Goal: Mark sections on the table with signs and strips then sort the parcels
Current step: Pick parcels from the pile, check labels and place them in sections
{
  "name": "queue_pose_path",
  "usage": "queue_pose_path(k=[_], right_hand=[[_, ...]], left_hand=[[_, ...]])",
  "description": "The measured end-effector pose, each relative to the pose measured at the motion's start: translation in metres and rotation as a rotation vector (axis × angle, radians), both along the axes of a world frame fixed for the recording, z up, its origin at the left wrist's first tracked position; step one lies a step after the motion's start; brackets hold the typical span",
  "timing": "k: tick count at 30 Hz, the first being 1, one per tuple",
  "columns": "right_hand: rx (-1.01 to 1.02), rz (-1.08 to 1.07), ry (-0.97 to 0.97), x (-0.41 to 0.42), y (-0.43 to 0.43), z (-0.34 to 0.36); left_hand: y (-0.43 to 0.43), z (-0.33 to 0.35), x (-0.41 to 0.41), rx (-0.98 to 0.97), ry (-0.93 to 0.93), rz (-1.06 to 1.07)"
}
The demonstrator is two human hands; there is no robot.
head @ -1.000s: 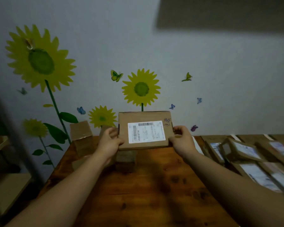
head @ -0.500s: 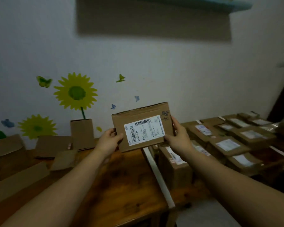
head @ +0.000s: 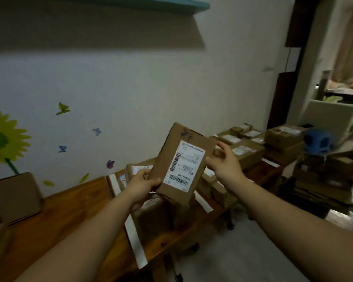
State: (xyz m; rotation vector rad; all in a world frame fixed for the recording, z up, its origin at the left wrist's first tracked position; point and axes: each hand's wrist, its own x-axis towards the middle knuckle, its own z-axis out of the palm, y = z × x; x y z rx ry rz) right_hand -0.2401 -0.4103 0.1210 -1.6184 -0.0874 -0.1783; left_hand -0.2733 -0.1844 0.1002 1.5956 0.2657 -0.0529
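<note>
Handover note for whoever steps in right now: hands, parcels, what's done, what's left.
Left hand grips the held parcel by its lower left corner, label facing the camera, above the table.
Right hand is open beside the parcel's right edge; contact unclear.
Done: white strips lie across the table, and labelled parcels sit in sections between them. An upright cardboard piece stands by the wall.
Left: place the held parcel in its section; more boxes wait at the far right, probably unsorted.
</note>
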Motion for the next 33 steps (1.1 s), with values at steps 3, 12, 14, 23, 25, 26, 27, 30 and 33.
queue_pose_path(k=[3, 12, 14, 23, 25, 26, 27, 30, 33], right_hand=[[-0.012, -0.006, 0.059, 0.009, -0.026, -0.014], [-0.063, -0.361, 0.281, 0.088, -0.157, -0.055], [-0.101, -0.381, 0.295, 0.110, -0.182, -0.063], [-0.214, -0.420, 0.340, 0.177, -0.305, -0.074], [-0.247, -0.387, 0.312, 0.190, -0.337, -0.075], [-0.270, -0.356, 0.293, 0.197, -0.353, -0.075], [-0.293, -0.308, 0.265, 0.204, -0.368, -0.075], [-0.370, -0.160, 0.236, 0.230, -0.418, -0.081], [-0.433, -0.040, 0.240, 0.258, -0.458, -0.097]], left_hand=[[-0.044, -0.007, 0.030, -0.033, 0.036, -0.123], [-0.142, -0.023, 0.147, 0.200, 0.158, -0.412], [-0.170, -0.030, 0.184, 0.125, 0.110, -0.299], [-0.314, -0.042, 0.293, 0.039, 0.088, -0.305], [-0.347, -0.046, 0.308, 0.091, 0.081, -0.361], [-0.363, -0.049, 0.316, 0.112, 0.075, -0.379], [-0.380, -0.052, 0.325, 0.129, 0.070, -0.382], [-0.424, -0.068, 0.349, 0.159, 0.088, -0.304], [-0.454, -0.087, 0.364, 0.220, 0.158, -0.219]])
